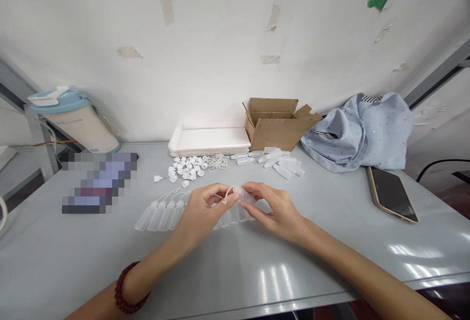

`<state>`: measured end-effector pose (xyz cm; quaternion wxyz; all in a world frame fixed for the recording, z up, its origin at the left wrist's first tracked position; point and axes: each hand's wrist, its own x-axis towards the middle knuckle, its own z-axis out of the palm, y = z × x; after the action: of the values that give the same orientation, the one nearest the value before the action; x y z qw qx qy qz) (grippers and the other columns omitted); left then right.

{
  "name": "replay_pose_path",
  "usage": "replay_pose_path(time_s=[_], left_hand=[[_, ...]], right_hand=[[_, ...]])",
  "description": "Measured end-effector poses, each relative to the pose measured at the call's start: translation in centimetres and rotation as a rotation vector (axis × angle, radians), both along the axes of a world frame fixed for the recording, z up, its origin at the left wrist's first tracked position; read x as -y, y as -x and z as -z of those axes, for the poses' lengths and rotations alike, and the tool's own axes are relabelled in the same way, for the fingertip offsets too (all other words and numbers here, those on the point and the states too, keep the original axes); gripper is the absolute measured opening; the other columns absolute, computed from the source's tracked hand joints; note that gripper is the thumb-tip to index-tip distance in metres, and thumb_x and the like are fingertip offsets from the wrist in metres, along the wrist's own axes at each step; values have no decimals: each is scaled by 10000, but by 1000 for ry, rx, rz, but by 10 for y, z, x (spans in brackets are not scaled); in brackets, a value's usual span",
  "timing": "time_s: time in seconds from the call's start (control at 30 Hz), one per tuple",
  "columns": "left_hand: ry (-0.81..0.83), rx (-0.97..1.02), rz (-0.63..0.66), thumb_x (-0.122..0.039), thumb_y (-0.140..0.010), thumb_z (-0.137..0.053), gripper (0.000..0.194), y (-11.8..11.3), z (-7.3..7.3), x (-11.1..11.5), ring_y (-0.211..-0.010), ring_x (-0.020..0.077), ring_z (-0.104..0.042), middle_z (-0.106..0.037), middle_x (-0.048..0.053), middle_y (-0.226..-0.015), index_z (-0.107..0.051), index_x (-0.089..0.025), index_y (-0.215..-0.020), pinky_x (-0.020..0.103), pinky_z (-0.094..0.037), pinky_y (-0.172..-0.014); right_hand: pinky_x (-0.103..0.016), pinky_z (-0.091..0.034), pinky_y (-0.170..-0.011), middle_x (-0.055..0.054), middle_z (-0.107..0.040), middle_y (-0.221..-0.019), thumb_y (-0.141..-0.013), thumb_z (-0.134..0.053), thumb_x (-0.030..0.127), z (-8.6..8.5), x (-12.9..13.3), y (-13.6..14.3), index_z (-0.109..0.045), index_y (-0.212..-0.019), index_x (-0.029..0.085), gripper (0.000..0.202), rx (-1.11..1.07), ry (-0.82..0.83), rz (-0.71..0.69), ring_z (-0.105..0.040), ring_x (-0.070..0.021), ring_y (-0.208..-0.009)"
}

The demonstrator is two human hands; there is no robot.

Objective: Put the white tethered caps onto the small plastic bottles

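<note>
Above the table's middle, my right hand [275, 209] grips a small translucent plastic bottle [246, 195] by its body, thumb below and fingers above. The fingers of my left hand [200, 212] are closed at its neck end, on a white cap [237, 190]. A thin white loop hangs there beside my left thumb. Under and behind my hands lies a row of similar bottles [157, 217] with white caps and loops, partly hidden by the left hand. Farther back are loose white caps [187, 164], a heap of white loops [218, 162] and uncapped bottles [284, 163].
Along the wall stand a stack of white trays [213, 139], an open cardboard box [281, 134] and a light blue cloth bag [385, 131]. A phone [394, 195] lies at right. On the left are a tumbler [82, 124] and a pixelated object [103, 183].
</note>
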<state>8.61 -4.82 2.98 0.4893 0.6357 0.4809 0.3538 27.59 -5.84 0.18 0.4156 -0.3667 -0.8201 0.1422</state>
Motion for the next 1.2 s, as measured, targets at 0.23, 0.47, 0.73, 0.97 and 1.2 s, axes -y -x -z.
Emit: replay_pose_path(time_s=[0.23,0.47,0.73,0.97,1.2], left_hand=[[-176,-97,-8,-364,-811,-613,218,-2,3,3,-647,150,-525,-597,-4,-664,-628,-201,-668,241,-401,-600],[-433,-171,-29,-265,-855,-556,114,-2,9,5,-716,172,-584,-669,36,-822,-656,-211,-863,267,-462,-643],[-875,-293,48,-298,-810,-664,412,-2,16,4,-1106,277,-507,-605,117,-1156,-542,-186,-1188,419,-445,-941],[-968,-355,95,-259,-819,-662,481,-3,24,1,-1138,293,-476,-605,134,-1157,-496,-156,-1257,448,-424,-980],[-1052,-322,121,-177,-823,-662,444,-7,31,2,-1104,277,-466,-600,131,-1157,-485,-153,-1229,442,-466,-929]], right_hand=[[-319,-572,-641,-96,-689,-921,-891,-523,212,1,0,1,-514,-1165,179,276,27,-31,-15,-661,-176,-741],[-309,-559,-679,-43,-706,-809,-881,-560,298,-18,1,4,-562,-1059,187,210,-363,647,-117,-691,-175,-771],[-305,-535,-747,-69,-716,-870,-855,-610,316,-24,-4,3,-620,-977,161,198,-716,1075,-261,-696,-177,-810],[-339,-518,-798,-90,-714,-914,-858,-599,337,-25,-3,5,-618,-998,162,226,-723,1112,-284,-686,-193,-860],[-276,-473,-658,-43,-677,-858,-864,-572,314,-26,-1,3,-608,-1057,169,244,-374,837,-63,-628,-157,-764]])
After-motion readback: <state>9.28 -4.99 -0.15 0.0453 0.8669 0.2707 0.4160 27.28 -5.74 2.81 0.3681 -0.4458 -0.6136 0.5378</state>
